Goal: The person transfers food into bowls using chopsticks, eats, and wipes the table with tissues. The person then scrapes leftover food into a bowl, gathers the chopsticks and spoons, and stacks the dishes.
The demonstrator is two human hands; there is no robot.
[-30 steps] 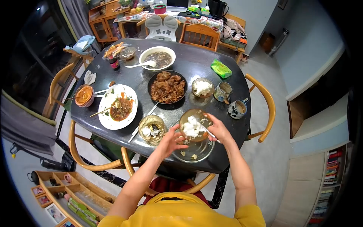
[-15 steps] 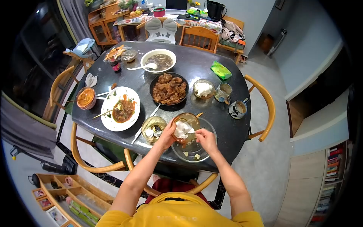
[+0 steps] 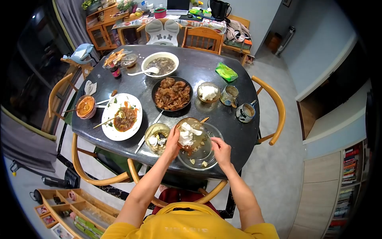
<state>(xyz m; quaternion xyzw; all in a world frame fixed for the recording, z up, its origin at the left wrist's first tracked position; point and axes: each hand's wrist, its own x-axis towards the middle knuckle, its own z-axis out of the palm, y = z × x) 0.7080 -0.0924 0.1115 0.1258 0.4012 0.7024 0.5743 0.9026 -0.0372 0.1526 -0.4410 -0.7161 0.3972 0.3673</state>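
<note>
My left hand (image 3: 173,142) grips the left rim of an amber glass bowl (image 3: 194,122) with crumpled white tissues (image 3: 188,134) in it. The bowl is held tilted over the left part of a large clear glass bowl (image 3: 215,136), where a few pale scraps lie. Over the right rim of the clear bowl, my right hand (image 3: 221,150) is closed, its fingertips pinched together; what they hold, if anything, is too small to tell. Another amber bowl (image 3: 150,131) with white and dark scraps stands left of my left hand.
Beyond my hands stand a pan of brown food (image 3: 172,94), a soup bowl (image 3: 175,59), a rice bowl (image 3: 208,92) and two mugs (image 3: 246,113). A white plate (image 3: 136,126) with leftovers and chopsticks (image 3: 144,138) lie to the left. A green packet (image 3: 226,72) is farther back.
My right hand has moved off the bowl in my left hand, a little to the right and down. Earlier both hands were at that bowl. The head view has shifted slightly.
</note>
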